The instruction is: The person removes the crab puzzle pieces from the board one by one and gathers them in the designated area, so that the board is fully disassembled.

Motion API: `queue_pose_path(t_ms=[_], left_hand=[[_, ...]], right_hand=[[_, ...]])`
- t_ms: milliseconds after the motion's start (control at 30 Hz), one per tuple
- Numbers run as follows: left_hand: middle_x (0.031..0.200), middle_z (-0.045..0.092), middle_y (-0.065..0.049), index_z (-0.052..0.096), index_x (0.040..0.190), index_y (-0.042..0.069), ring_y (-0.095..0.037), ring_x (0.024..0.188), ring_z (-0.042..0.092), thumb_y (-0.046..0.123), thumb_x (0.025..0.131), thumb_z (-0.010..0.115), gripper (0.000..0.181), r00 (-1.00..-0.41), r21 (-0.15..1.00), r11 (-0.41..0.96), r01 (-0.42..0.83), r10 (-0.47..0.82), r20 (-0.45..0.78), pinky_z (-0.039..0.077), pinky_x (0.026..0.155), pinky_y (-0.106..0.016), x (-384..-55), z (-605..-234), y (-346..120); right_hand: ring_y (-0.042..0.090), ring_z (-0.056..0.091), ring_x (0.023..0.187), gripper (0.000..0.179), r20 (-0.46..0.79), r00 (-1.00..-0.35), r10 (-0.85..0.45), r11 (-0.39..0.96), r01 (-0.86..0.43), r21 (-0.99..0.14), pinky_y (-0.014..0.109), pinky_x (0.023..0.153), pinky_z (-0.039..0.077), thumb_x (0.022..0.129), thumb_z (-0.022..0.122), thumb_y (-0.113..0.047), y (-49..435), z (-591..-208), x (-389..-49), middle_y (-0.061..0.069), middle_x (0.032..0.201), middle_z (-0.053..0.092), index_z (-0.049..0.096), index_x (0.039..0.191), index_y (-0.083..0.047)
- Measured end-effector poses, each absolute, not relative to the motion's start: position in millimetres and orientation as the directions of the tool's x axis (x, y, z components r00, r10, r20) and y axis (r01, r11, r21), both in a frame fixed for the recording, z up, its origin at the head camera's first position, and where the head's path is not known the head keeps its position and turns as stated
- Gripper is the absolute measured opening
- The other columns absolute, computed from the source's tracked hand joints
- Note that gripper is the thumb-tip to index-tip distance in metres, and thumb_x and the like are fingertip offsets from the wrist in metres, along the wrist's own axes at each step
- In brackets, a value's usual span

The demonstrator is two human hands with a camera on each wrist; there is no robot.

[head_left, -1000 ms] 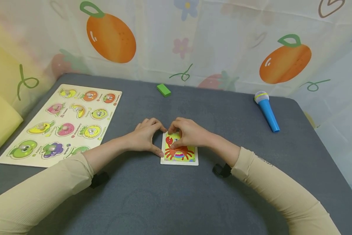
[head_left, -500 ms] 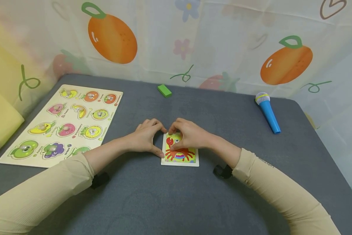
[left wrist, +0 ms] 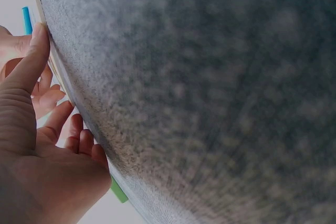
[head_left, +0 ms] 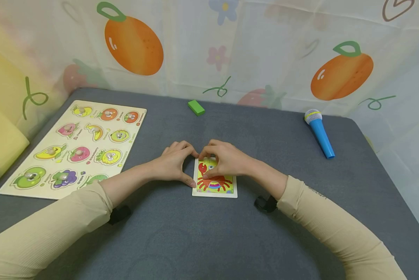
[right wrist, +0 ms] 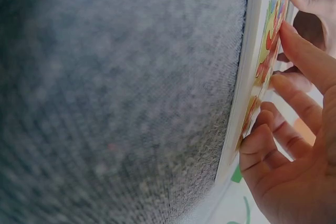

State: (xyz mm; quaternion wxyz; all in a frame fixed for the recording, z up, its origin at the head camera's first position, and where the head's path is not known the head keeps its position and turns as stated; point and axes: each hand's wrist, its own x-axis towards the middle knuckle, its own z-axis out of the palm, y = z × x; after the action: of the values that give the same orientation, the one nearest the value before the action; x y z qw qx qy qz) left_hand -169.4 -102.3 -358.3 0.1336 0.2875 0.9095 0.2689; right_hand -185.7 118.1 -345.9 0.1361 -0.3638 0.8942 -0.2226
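Right wrist view, unlike left, shows the crab picture (right wrist: pixel 272 39); both hands (head_left: pixel 173 161) (head_left: pixel 224 157) have fingers (right wrist: pixel 297 98) apart.

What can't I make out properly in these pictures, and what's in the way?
Head view: the upper right of the crab picture, covered by the right hand.
Head view: the near right corner of the fruit board, behind the left sleeve.
Head view: most of that board's printed words, too small to read.
Left wrist view: part of the green block, behind the left hand.
Right wrist view: part of the left hand, past the right edge.
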Motion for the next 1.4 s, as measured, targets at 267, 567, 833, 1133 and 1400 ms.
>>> queue_pose_path(t_ms=[267,567,833,1133,1400], left_hand=[[0.131,0.05,-0.011,0.059,0.124,0.009,-0.032,0.122,0.041,0.042,0.062,0.092,0.078,-0.799,0.567,0.69,0.449,0.594,-0.091,0.033,0.101,-0.054,-167.6,-358.1,-103.0],[0.13,0.05,-0.011,0.059,0.124,0.009,-0.032,0.122,0.041,0.042,0.062,0.092,0.077,-0.797,0.567,0.688,0.453,0.597,-0.087,0.033,0.1,-0.054,-169.0,-358.7,-102.7],[0.131,0.05,-0.011,0.059,0.125,0.01,-0.032,0.122,0.041,0.043,0.063,0.092,0.078,-0.797,0.569,0.688,0.452,0.598,-0.09,0.033,0.1,-0.053,-170.2,-359.3,-102.2],[0.131,0.05,-0.01,0.059,0.125,0.01,-0.031,0.121,0.041,0.043,0.062,0.092,0.078,-0.797,0.568,0.689,0.45,0.597,-0.092,0.033,0.099,-0.052,-169.7,-358.7,-102.6],[0.131,0.05,-0.01,0.059,0.125,0.01,-0.031,0.122,0.041,0.043,0.063,0.092,0.078,-0.798,0.568,0.691,0.447,0.595,-0.096,0.034,0.099,-0.053,-170.9,-360.1,-102.6]], right_hand=[[0.014,0.053,0.092,0.046,-0.101,-0.698,-0.709,0.642,-0.579,-0.502,0.028,0.081,0.045,0.077,0.083,-0.037,115.6,-346.0,-185.4,0.0,0.105,0.058,0.067,0.116,-0.019],[0.014,0.052,0.093,0.048,-0.136,-0.713,-0.688,0.673,-0.557,-0.486,0.029,0.081,0.045,0.076,0.084,-0.041,113.9,-347.5,-186.0,-0.001,0.107,0.056,0.064,0.115,-0.02],[0.015,0.053,0.095,0.05,-0.161,-0.718,-0.677,0.685,-0.535,-0.494,0.03,0.084,0.046,0.077,0.084,-0.041,114.4,-347.1,-186.6,-0.001,0.107,0.054,0.062,0.116,-0.02],[0.015,0.053,0.097,0.051,-0.146,-0.717,-0.682,0.683,-0.552,-0.479,0.031,0.084,0.046,0.076,0.083,-0.042,114.1,-347.6,-186.6,-0.001,0.107,0.056,0.061,0.117,-0.02],[0.015,0.054,0.094,0.048,-0.117,-0.722,-0.682,0.678,-0.564,-0.471,0.031,0.08,0.046,0.077,0.084,-0.04,114.6,-347.4,-185.6,-0.001,0.105,0.057,0.062,0.115,-0.021]])
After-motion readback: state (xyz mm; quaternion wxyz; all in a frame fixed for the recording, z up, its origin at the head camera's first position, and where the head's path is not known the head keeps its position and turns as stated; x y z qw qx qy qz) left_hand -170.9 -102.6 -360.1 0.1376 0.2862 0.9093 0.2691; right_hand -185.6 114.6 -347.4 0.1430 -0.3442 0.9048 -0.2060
